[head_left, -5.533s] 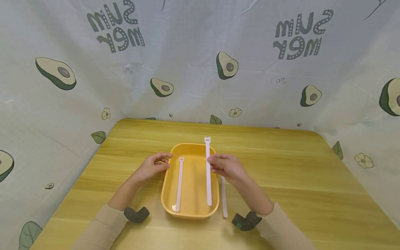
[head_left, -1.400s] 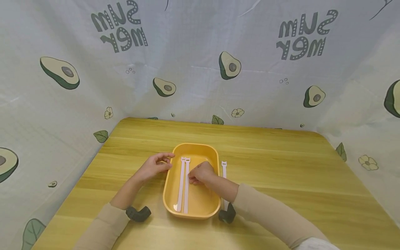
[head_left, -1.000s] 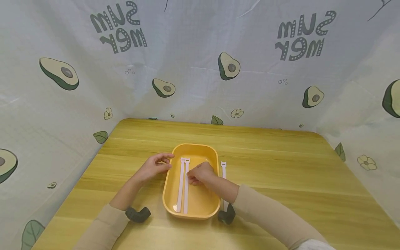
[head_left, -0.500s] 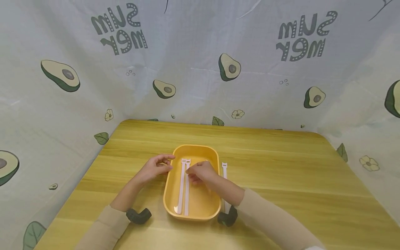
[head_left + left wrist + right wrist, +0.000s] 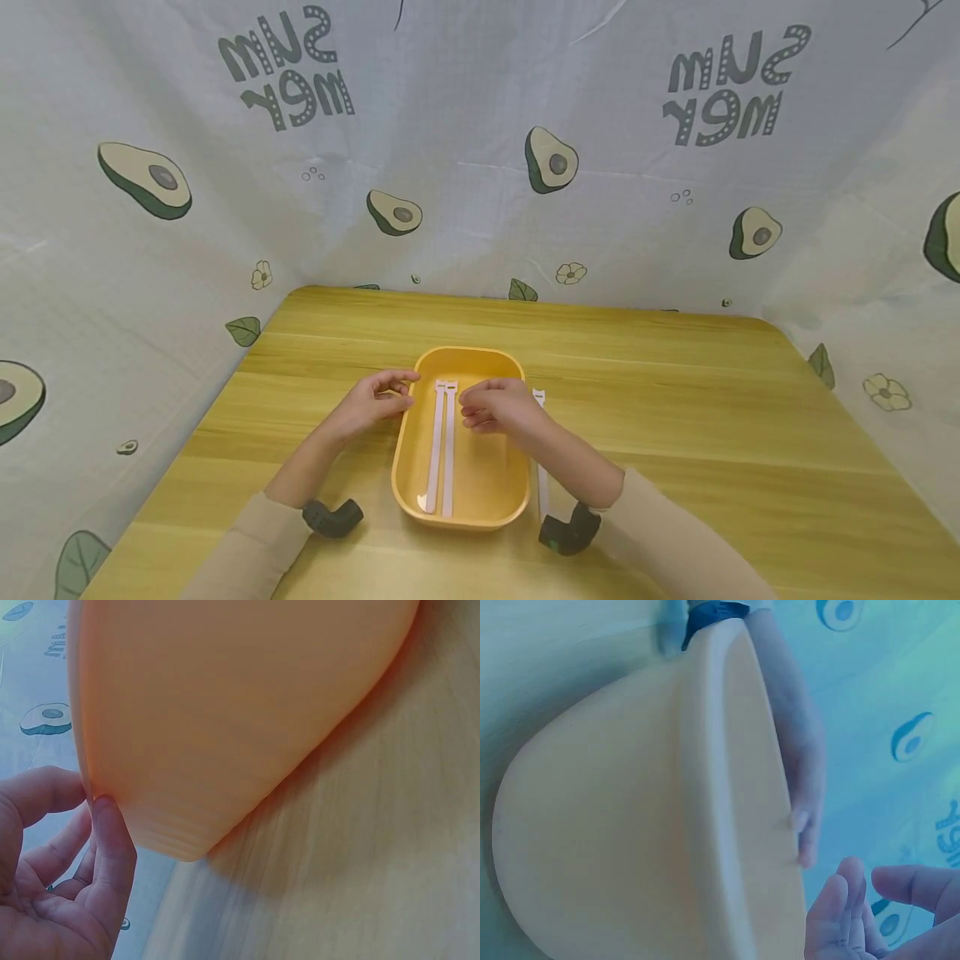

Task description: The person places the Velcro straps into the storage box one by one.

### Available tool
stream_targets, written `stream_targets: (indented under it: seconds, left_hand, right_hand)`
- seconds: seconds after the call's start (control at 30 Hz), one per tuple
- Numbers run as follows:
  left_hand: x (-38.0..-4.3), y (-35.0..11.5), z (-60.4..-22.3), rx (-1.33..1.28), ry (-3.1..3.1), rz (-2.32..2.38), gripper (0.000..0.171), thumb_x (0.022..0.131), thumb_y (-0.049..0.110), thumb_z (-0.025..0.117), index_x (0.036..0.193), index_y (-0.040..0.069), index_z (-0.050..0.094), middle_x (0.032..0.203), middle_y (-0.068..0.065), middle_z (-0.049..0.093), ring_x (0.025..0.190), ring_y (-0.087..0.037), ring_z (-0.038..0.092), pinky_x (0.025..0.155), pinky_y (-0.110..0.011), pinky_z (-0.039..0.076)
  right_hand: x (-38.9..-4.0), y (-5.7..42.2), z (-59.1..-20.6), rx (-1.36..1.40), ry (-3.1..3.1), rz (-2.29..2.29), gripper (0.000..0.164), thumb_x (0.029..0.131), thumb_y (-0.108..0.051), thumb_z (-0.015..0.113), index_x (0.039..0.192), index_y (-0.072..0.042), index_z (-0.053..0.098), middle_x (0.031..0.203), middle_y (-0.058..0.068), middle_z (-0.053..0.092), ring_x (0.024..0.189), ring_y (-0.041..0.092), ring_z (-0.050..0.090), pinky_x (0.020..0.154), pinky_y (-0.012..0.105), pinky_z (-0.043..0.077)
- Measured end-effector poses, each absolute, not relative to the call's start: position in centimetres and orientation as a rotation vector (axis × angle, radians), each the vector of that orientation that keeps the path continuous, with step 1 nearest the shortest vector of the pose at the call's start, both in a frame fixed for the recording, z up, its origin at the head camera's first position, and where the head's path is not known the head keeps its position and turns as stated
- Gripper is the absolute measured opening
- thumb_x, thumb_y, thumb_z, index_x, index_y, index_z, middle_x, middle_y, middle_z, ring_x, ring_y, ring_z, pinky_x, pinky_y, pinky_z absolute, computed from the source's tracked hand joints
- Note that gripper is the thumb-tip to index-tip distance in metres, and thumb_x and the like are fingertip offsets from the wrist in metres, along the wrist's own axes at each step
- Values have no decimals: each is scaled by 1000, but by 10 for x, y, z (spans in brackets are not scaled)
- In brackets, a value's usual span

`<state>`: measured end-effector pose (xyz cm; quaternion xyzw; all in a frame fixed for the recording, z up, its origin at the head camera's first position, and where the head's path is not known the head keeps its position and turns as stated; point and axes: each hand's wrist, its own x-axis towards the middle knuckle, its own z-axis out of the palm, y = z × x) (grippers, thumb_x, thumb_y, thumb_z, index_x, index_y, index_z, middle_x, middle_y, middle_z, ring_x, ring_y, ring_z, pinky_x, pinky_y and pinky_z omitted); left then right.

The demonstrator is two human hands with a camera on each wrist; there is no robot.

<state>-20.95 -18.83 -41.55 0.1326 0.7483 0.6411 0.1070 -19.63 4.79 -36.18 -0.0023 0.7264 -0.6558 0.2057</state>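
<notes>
A yellow tray (image 5: 480,492) lies lengthwise on the table. Its left rim is pinched between thumb and index finger of my left hand (image 5: 371,400); the left wrist view shows this hand (image 5: 67,870) at the rim edge. Inside the tray lie two pale pink hook-and-loop cable ties, the left one (image 5: 434,450) close beside the other (image 5: 448,458), slotted heads toward the far end. Over the tray's right half hovers my right hand (image 5: 498,406), fingers loosely bent, holding nothing. A third cable tie (image 5: 543,492) is on the table right of the tray, partly behind my right forearm.
The wood-patterned table (image 5: 675,400) has rounded far corners. A white curtain (image 5: 465,250) printed with avocados hangs behind it and along both sides. Black wrist devices sit on my left wrist (image 5: 332,518) and right wrist (image 5: 570,531).
My right hand has laid the second cable tie beside the first in the tray, let go of it, and drawn back up and rightward. My left hand stays at the rim.
</notes>
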Motion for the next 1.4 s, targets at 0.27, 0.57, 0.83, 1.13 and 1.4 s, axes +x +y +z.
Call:
stream_targets:
  seconds: [0.27, 0.57, 0.83, 1.13, 1.4]
  left_hand:
    - [-209, -188, -415, 395, 2193, 1892, 46, 87, 8, 63, 127, -8, 47, 99, -12, 51, 88, -22, 55, 80, -31, 50]
    - [-209, -187, -414, 404, 2179, 1894, 47, 87, 9, 63, 127, -8, 46, 101, -13, 50, 89, -21, 54, 81, -31, 50]
    - [-210, -187, -414, 415, 2189, 1888, 46, 87, 7, 63, 127, -8, 46, 103, -15, 50, 91, -27, 55, 79, -33, 50]
    - [-208, -188, -414, 419, 2186, 1885, 47, 87, 8, 64, 127, -8, 46, 101, -14, 50, 87, -21, 55, 77, -32, 51]
    - [-209, -188, -413, 409, 2202, 1869, 46, 87, 8, 64, 127, -7, 47, 104, -17, 50, 88, -19, 54, 77, -33, 51]
  right_hand:
    - [-191, 63, -350, -33, 1961, -1915, 21, 85, -6, 61, 98, 11, 58, 76, 10, 61, 63, 15, 61, 65, 28, 54]
    - [-187, 88, -346, -30, 1953, -1954, 14, 86, -7, 61, 92, 5, 57, 78, 11, 61, 65, 17, 60, 66, 27, 54]
    - [-181, 105, -350, 15, 1936, -2007, 19, 87, -6, 60, 96, 9, 56, 75, 9, 60, 64, 16, 59, 65, 27, 53]
    - [-181, 126, -362, 65, 1958, -2038, 19, 87, -6, 59, 97, 10, 56, 75, 7, 60, 66, 15, 59, 65, 27, 53]
    - [-184, 140, -377, 142, 2004, -1998, 16, 87, -3, 58, 95, 10, 57, 76, 8, 59, 64, 14, 59, 65, 25, 53]
